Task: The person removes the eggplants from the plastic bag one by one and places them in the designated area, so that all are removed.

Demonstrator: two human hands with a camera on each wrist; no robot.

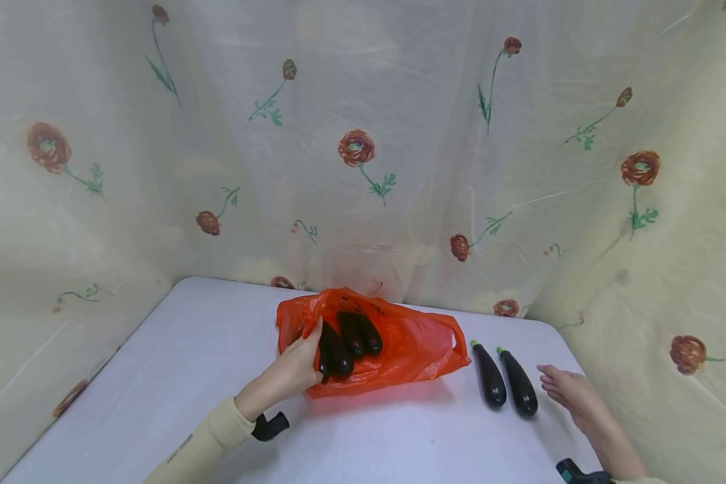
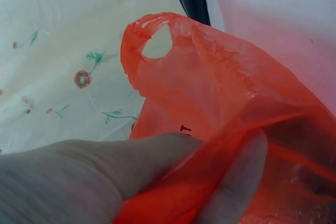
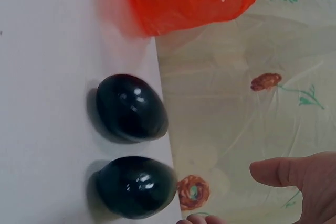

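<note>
Beige sleeve with small dark lettering is showing nearest. Right hand is holding nothing: fingers roughly straight, thumb standing apart. It is sitting just beside, apparently not touching, a glossy near-black elongated eggplant with a pale-green stem end. A matching second eggplant is lying just left of that one; both are resting on the flat white table, stem ends pointing away. Grip advice: closing round the thick middle is probably safest, as slick skin may slip and the round body may roll.

Left hand, well apart from the right, is pinching the edge of a crinkly red-orange plastic carrier bag, thumb and finger on opposite sides of the film. Four dark eggplants seem to be lying inside; can't tell if left fingertips are touching them. Light, wide pinch is likely serving best here; thin film could tear under tugging, or sag across the opening if slack.

Farthest, a pale floral curtain is hanging behind.
</note>
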